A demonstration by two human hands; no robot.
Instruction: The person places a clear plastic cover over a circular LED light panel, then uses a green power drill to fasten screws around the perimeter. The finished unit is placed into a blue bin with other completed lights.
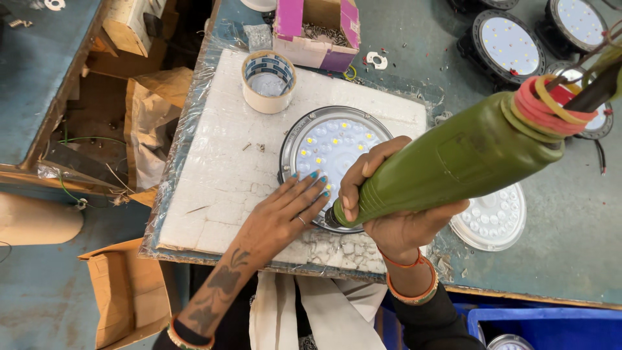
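Note:
A round LED lamp (332,144) with a metal rim and a white lens plate lies on a white foam pad (220,168). My left hand (285,214) rests flat on the lamp's lower left edge, fingers spread. Wrapped around a green electric screwdriver (453,162), my right hand (382,207) points its tip down at the lamp's lower rim. Red and yellow rubber bands circle the tool's rear end.
A roll of tape (268,80) stands on the pad's far side. Behind it is a pink box of screws (317,32). A loose white lens plate (492,220) lies to the right, and more round lamps (508,45) sit at the back right. A blue bin (538,324) is below.

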